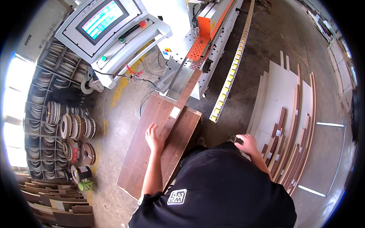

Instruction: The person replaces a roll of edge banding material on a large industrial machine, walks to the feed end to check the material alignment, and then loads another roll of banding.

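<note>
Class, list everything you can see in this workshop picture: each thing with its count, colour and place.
Panels: two, brown, stacked at centre, left hand on top.
Label: one, white, on the upper panel.
Machine: one, white and orange, top centre.
Screen: one, in grey housing, top left.
Tape rolls: many, brown and white, left rack.
Boards: many, white and brown, stacked at right.
Left hand: flat on panel.
Right hand: near boards, fingers curled.
</note>
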{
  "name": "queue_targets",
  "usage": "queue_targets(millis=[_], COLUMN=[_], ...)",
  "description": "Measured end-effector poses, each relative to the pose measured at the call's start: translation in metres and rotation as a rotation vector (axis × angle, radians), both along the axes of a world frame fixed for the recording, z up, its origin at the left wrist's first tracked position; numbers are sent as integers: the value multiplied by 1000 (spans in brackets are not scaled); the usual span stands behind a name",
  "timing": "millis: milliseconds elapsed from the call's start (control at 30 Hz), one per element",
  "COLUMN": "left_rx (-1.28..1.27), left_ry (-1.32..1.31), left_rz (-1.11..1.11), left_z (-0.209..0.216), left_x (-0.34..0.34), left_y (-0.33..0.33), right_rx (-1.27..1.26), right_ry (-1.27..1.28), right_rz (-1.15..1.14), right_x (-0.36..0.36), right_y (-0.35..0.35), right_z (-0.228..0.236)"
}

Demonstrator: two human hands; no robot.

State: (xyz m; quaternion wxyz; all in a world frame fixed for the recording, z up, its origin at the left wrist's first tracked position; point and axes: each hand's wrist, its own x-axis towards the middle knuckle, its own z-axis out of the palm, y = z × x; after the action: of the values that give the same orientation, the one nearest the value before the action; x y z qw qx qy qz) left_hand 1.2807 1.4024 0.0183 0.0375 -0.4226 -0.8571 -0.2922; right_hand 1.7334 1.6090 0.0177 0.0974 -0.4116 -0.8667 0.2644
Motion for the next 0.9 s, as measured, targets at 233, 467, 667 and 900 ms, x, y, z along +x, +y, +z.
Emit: queue_targets(millis=[233, 467, 667, 900], left_rx=[322, -16, 370, 405], left_ry=[-171, -98, -69, -344], left_rz=[212, 286, 188, -157], left_z=[4, 37, 61, 175], left_x=[-175, -242, -229, -178], left_y=[112, 203, 162, 87], right_rx=[-230, -345, -391, -54], right_ry=[-118, -116, -91, 135], right_rz=[-211, -400, -402, 267], right_x=[43, 100, 90, -99], right_y=[-27, -59, -50, 34], right_z=[-16, -34, -18, 50])
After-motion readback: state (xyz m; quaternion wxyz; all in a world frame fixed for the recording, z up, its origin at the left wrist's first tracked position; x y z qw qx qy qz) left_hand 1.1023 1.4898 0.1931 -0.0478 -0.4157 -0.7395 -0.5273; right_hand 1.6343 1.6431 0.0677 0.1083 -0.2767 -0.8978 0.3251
